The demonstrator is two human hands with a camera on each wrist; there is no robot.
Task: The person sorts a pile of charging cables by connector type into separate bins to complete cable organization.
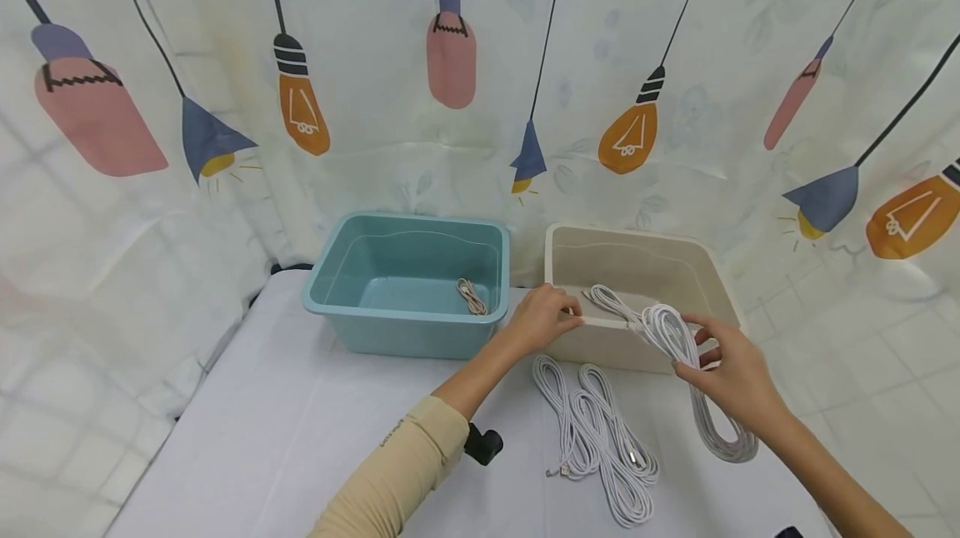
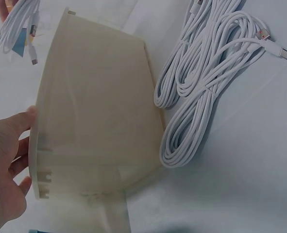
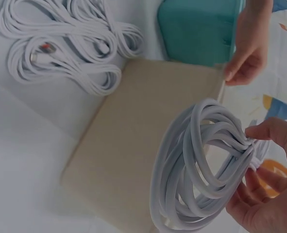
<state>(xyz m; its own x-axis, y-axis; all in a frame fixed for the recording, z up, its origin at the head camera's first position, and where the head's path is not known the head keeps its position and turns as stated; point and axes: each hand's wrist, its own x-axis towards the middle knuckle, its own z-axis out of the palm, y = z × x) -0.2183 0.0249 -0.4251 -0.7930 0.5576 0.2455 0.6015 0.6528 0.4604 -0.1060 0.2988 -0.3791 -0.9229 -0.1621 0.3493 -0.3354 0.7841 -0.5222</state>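
Note:
My left hand (image 1: 542, 317) holds the near rim of the beige bin (image 1: 600, 346) close to its left corner; the left wrist view shows thumb and fingers (image 2: 21, 162) about that rim. With thumb and fingertips, my right hand (image 1: 731, 371) pinches a thick coiled white cable (image 3: 196, 170) over the bin's front right rim. Its lower loops hang outside the front wall. A smaller white loop (image 1: 609, 301) shows inside the bin; whether it belongs to the held cable, I cannot tell. In front of the bin lie bundled white cables (image 1: 600, 438) with metal plugs.
Left of the beige bin stands a teal bin (image 1: 412, 336) with a small brownish cable (image 1: 471, 298) in it. A black object (image 1: 483, 445) lies by the left forearm. White cloth (image 1: 300, 405) covers the table, and a lamp-patterned curtain (image 1: 375, 105) hangs behind.

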